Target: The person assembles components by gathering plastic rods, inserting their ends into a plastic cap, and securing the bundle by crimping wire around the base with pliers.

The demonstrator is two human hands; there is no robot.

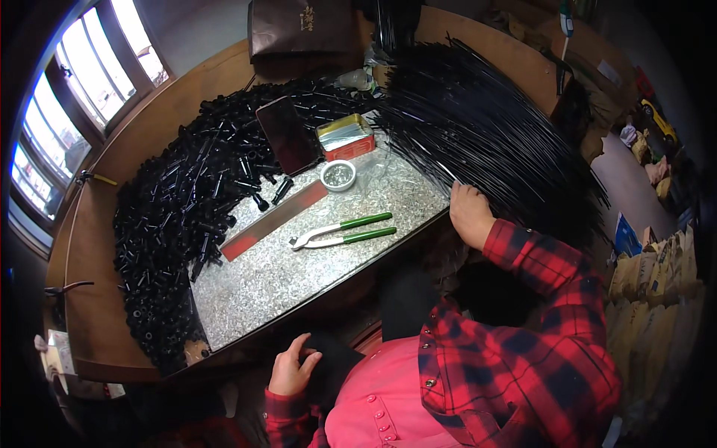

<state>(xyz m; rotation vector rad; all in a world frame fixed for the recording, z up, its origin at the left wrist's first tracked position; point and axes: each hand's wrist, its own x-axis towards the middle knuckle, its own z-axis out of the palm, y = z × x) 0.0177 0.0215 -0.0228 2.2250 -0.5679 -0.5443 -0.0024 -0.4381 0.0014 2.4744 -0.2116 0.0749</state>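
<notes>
My right hand [470,215] is at the near side of a big heap of thin black rods [478,119], its fingers curled and pinching the end of a rod. My left hand [293,367] hovers below the board's front edge, thumb and fingers apart, holding nothing. On the speckled grey board [261,299] lie cutting pliers [340,231] with green handles, jaws pointing left. Behind them are a flat metal bar [272,222] with a reddish end and a small white round dish [338,175] of tiny pieces.
Short black tubular parts [179,194] are piled along the left and back. Beside the dish stand a red and gold tin [346,136] and a dark phone [287,136]. A raised wooden rim [97,276] encloses the table. A brown bag [301,30] stands at the back.
</notes>
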